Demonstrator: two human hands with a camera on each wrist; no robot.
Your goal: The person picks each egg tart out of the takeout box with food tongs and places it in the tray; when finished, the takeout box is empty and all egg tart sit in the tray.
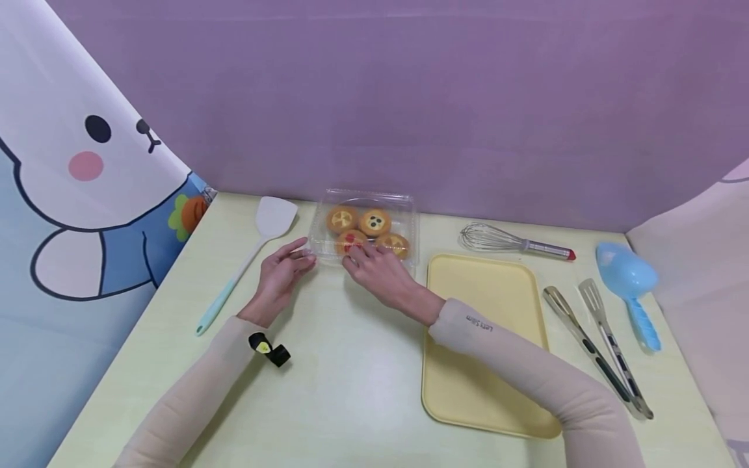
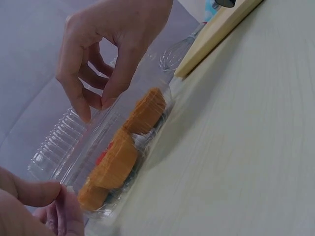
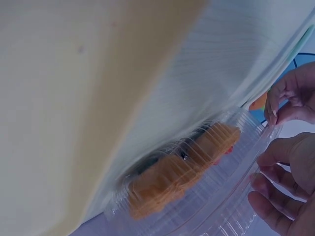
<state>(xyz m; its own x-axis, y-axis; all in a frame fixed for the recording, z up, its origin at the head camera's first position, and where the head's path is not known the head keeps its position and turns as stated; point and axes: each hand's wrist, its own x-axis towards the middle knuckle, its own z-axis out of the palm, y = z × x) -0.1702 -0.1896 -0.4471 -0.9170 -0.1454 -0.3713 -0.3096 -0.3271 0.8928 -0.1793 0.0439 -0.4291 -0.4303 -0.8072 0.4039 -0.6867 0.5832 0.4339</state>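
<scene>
A clear plastic clamshell container (image 1: 319, 227) with several round egg tarts (image 1: 375, 222) inside stands at the back of the table. One tart in front carries a red topping (image 2: 102, 157). My left hand (image 1: 279, 276) pinches the container's front left corner between thumb and fingers. Along the front edge, my right hand (image 1: 383, 273) pinches the plastic rim with thumb and fingertips, partly covering the front tarts in the head view. Ribbed plastic (image 2: 61, 135) rises behind the rim in the left wrist view; how far the lid stands from the base I cannot tell.
To the left lies a white spatula (image 1: 276, 216) with a mint handle. A yellow tray (image 1: 486, 403) lies under my right forearm. Beyond it are a whisk (image 1: 491, 238), metal tongs (image 1: 608, 338) and a blue scoop (image 1: 629, 273). A purple backdrop (image 1: 409, 117) closes the back.
</scene>
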